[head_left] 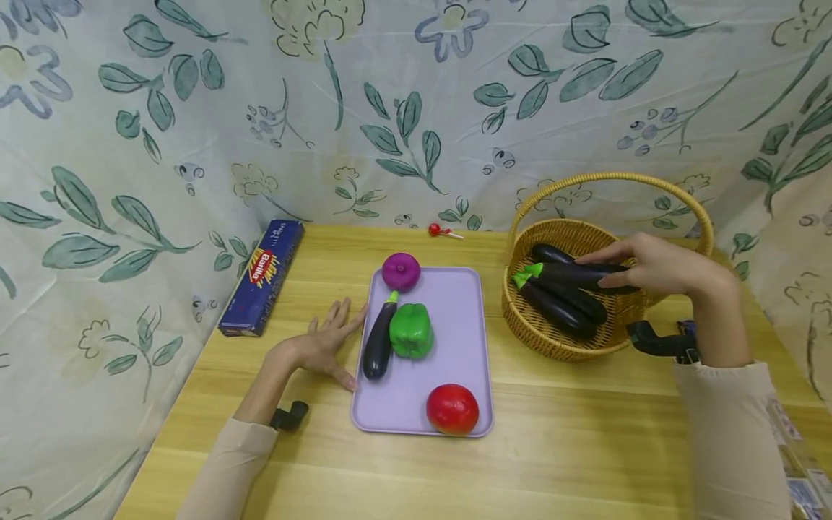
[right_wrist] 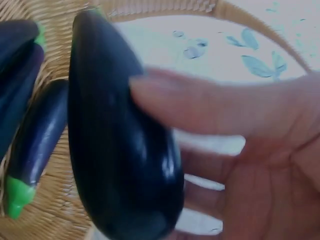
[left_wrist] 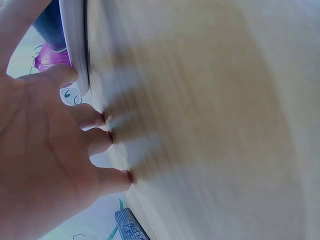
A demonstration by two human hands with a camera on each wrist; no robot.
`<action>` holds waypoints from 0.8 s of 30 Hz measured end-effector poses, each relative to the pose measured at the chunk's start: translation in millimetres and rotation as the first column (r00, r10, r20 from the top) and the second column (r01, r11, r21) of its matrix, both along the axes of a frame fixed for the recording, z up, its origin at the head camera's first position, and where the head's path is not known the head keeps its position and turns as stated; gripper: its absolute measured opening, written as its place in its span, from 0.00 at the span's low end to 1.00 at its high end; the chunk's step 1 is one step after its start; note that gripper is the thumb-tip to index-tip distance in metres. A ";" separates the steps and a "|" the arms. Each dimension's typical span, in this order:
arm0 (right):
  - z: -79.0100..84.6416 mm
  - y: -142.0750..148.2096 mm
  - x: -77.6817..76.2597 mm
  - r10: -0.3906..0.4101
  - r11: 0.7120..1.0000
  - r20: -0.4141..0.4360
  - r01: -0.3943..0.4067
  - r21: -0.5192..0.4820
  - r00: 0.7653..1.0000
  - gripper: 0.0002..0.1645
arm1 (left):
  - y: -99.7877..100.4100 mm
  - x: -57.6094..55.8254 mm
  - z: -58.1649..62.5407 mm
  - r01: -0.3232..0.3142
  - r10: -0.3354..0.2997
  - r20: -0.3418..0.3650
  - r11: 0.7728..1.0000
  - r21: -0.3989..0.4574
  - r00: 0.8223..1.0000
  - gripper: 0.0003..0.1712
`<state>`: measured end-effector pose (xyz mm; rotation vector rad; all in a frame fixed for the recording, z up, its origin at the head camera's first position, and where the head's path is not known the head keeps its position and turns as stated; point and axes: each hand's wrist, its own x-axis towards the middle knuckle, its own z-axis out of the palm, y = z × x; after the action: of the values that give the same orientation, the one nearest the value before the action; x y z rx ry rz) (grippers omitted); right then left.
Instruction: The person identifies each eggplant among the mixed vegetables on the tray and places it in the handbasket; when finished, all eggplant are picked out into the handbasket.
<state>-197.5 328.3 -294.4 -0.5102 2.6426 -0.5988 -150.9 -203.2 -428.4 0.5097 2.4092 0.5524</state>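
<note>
My right hand (head_left: 656, 267) grips a dark eggplant (head_left: 578, 276) over the wicker basket (head_left: 552, 350); the right wrist view shows the thumb along one side of this eggplant (right_wrist: 122, 135) and the fingers behind it. Other eggplants (head_left: 562, 318) lie inside the basket below. My left hand (head_left: 321, 347) is spread at the left edge of the lilac tray (head_left: 455, 332), its fingertips on the table and the thumb at the rim. On the tray are a small eggplant (head_left: 379, 343), a green bell pepper (head_left: 412, 331), a purple onion (head_left: 401, 271) and a red tomato (head_left: 452, 409).
A blue spaghetti box (head_left: 262, 278) lies at the table's left edge. Near the back edge is a red lollipop (head_left: 445, 231). The basket's tall handle (head_left: 611, 177) arches behind the right hand. A floral cloth (head_left: 403, 108) hangs behind the table.
</note>
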 end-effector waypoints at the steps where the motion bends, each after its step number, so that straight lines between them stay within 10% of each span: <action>1: -3.3 0.1 -4.4 -0.004 1.000 -0.008 0.004 0.013 1.000 0.28 | -0.3 0.1 -0.3 0.000 0.000 -0.001 1.000 -0.002 1.000 0.83; 14: -43.8 5.2 -53.2 -0.158 0.986 0.076 0.161 -0.040 0.984 0.30 | -0.7 -0.8 -1.7 0.010 -0.010 -0.016 1.000 0.000 1.000 0.83; 24: -59.2 11.1 -59.8 -0.145 0.986 0.141 0.155 -0.064 0.979 0.33 | -0.5 -0.3 -1.0 0.007 -0.007 -0.012 1.000 -0.008 1.000 0.83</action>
<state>-257.3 339.3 -353.6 -0.2814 2.5521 -0.7528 -151.2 -203.7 -429.4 0.5193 2.4190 0.5374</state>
